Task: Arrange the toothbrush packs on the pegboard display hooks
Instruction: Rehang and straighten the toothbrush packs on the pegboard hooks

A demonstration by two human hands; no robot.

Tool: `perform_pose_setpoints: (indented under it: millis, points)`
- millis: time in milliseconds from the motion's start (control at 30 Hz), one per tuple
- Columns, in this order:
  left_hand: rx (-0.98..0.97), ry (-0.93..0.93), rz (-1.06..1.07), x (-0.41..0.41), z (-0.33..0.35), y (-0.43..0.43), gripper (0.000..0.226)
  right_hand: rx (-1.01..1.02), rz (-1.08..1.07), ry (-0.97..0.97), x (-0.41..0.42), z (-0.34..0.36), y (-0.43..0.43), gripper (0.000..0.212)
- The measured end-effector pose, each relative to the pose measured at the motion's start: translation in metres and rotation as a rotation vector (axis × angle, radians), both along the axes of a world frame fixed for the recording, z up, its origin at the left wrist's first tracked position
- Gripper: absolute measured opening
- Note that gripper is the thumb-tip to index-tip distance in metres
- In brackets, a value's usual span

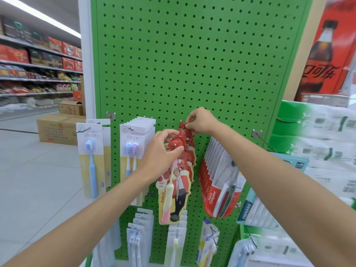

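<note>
A row of red toothbrush packs (174,191) hangs from one hook on the green pegboard (192,64). My left hand (160,151) pinches the round red top of the front pack at the hook's tip. My right hand (200,120) pinches the top of the rearmost red packs close to the board. To the right hang red Colgate packs (215,195), tilted. White packs with blue and purple brushes (133,149) hang to the left, and a pack with a blue brush (92,160) further left.
An empty hook (262,138) juts out at the right of the board. More white toothbrush packs (138,237) hang in the lower row. Stacked tissue packs (317,135) stand at the right. Cardboard boxes (57,130) sit on the aisle floor at the left.
</note>
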State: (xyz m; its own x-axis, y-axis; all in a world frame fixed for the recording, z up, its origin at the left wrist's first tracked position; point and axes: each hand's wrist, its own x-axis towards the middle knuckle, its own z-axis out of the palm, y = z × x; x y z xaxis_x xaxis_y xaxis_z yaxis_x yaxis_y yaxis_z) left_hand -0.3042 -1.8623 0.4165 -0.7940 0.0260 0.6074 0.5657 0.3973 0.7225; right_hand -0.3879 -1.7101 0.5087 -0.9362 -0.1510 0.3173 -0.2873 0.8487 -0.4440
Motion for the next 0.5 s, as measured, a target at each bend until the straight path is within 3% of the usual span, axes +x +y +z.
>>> perform_pose_setpoints:
  millis: [300,500]
  points:
    - [-0.037,0.004,0.030,0.005,0.004,0.001,0.038,0.072,0.031,0.106,0.012,-0.002,0.008,0.023]
    - [-0.134,0.225,0.216,0.021,0.021,0.019,0.029,-0.008,0.018,0.292,0.060,0.007,0.044,0.024]
